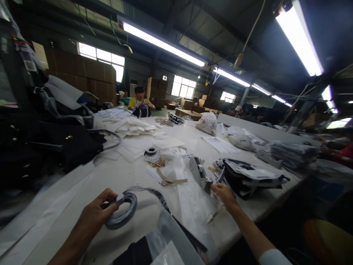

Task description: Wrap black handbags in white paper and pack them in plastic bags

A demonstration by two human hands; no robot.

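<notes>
On the left, my left hand (103, 206) pinches a coiled strap (125, 217), a dark ring that looks wrapped in clear film. From the coil a loose length of strap (157, 193) runs right to a dark bag (138, 252), partly covered in pale wrapping at the bottom edge. My right hand (224, 195) is closed at the front end of a tape dispenser (198, 171), fingertips pressed together by its cutter. Whatever sits between those fingertips is too small to make out, possibly tape. Brown paper strips (171, 180) lie left of the dispenser.
Another dark bag with white wrapping (248, 173) lies at the right. A small tape roll (150, 151), white sheets (132, 127) and a clear plastic bag (207, 124) spread over the white table (110, 176). Black bags (63, 140) pile up at left. A person (140, 103) sits across the table.
</notes>
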